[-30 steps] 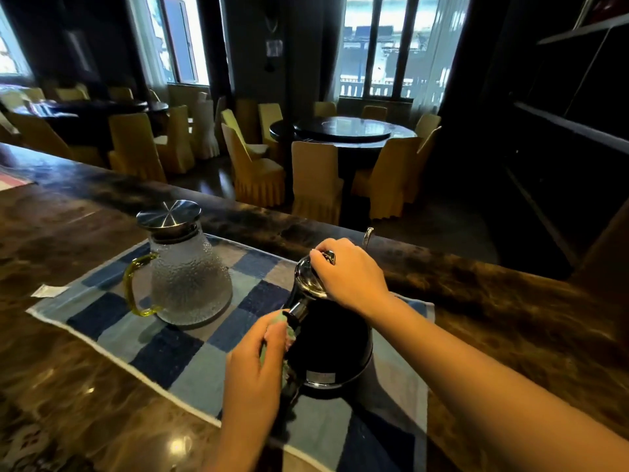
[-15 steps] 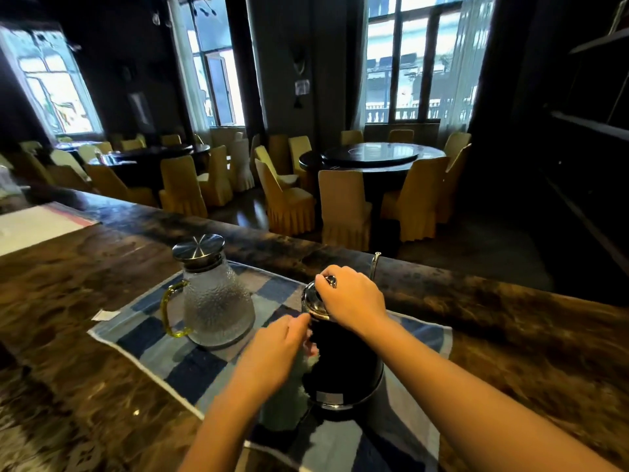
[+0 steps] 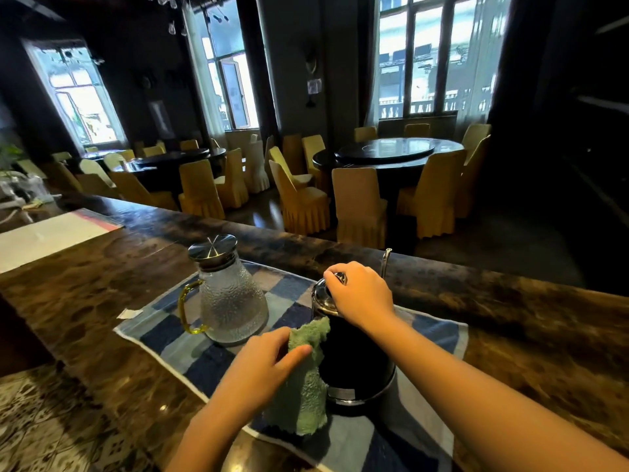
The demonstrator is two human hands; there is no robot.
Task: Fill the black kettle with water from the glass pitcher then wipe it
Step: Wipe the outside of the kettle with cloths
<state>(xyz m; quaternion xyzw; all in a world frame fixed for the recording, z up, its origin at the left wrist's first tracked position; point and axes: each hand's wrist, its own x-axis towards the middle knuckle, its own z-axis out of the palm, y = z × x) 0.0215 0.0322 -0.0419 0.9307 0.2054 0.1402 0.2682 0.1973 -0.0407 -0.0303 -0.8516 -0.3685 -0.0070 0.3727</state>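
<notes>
The black kettle (image 3: 354,359) with a shiny metal lid stands on a blue checked towel (image 3: 190,349) on the counter. My right hand (image 3: 360,294) grips the top of the kettle, fingers curled over its lid knob. My left hand (image 3: 262,366) holds a green cloth (image 3: 304,386) against the kettle's left side; the cloth hangs down to the towel. The glass pitcher (image 3: 231,304), with a steel lid and yellow-green handle, stands upright to the left of the kettle, untouched.
The brown marble counter (image 3: 510,318) runs left to right, its far edge just behind the kettle. A white sheet (image 3: 44,236) lies at the far left and a small paper scrap (image 3: 129,313) beside the towel. Beyond are round tables and yellow-covered chairs (image 3: 359,206).
My head has tilted up, so the room shows more. My left hand has shifted on the kettle's left side, and the green cloth now hangs in plain view. My right hand stays on the lid.
</notes>
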